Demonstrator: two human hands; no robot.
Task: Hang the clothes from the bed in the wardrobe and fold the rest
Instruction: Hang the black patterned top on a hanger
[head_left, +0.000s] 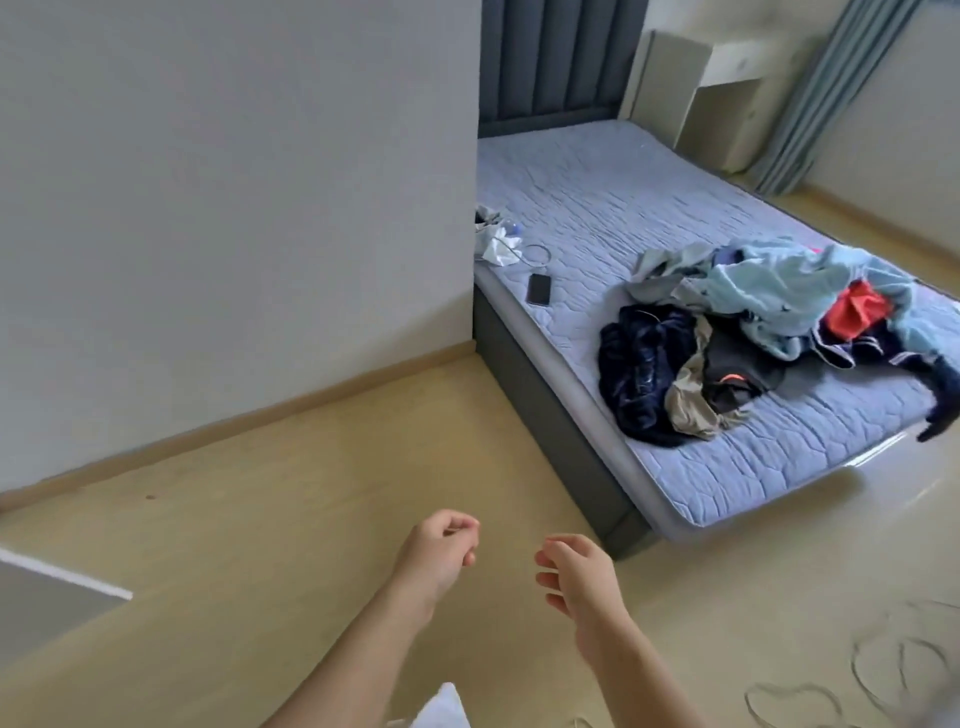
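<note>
Both hands, left (439, 551) and right (579, 577), loosely curled, empty; clothes pile (769, 332) well beyond on bed (597, 208).

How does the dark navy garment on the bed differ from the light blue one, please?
The dark navy garment lies bunched near the mattress's front edge; the light blue garment sprawls wider, farther back. The navy one lies uncovered; the blue one has a red piece on it. Both are crumpled, unfolded.

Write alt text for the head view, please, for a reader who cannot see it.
Two empty hands, left hand and right hand, hover over the floor near a bed holding a pile of clothes and a phone.
</note>
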